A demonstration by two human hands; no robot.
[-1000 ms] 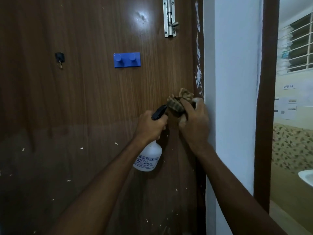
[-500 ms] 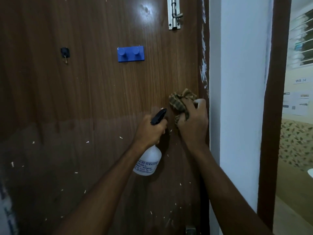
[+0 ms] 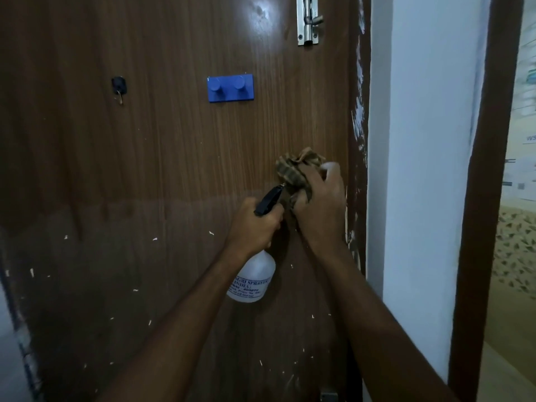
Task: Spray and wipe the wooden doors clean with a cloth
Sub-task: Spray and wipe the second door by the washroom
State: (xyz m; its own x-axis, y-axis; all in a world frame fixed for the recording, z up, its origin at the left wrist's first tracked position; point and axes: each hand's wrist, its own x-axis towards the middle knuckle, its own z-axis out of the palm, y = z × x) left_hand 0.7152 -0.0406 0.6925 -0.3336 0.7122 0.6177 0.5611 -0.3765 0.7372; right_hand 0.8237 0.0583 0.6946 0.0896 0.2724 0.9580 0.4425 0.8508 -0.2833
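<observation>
Hands barely shifted, left hand (image 3: 255, 224) gripping spray bottle (image 3: 252, 278), right hand (image 3: 319, 207) clutching cloth (image 3: 293, 169), blue hooks (image 3: 231, 88) above.

The white spray bottle (image 3: 251, 278) carries blue print on its lower part — the top line reads "AGRI SPRAYER", its first and last letters partly cut off, and under it "INDIA" in brackets. A third line seems to end in "400070", though it is too small to be sure. At the far right edge a paper sign (image 3: 530, 139) shows only "WS" — the rest runs out of view.
</observation>
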